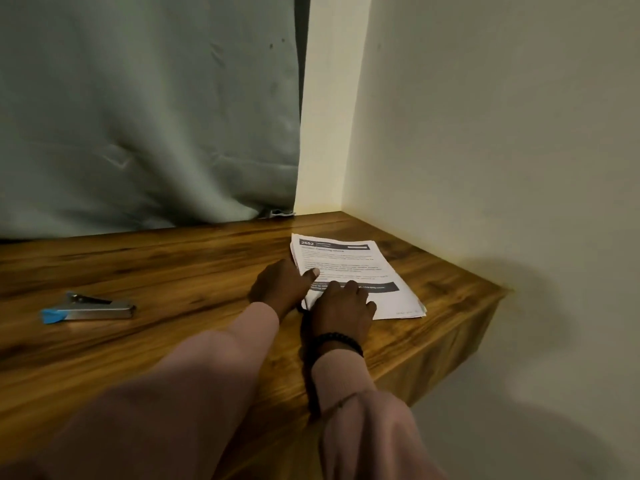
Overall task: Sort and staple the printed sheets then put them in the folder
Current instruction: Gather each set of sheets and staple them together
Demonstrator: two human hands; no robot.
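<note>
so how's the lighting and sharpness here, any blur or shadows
Head view: dim and warm, brightest in the wall corner; the text on the printed sheets is soft, mostly unreadable; the sleeves at the bottom edge are blurred; a faint shadow falls on the wall right of the table.

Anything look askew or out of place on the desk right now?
Slightly. The stack of printed sheets is uneven: page edges fan out at its near right corner. Both the left hand and right hand rest on it. The stapler lies apart, untouched. No folder is visible.

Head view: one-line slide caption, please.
Both hands, left hand and right hand, on printed sheets; stapler lies apart.
</note>
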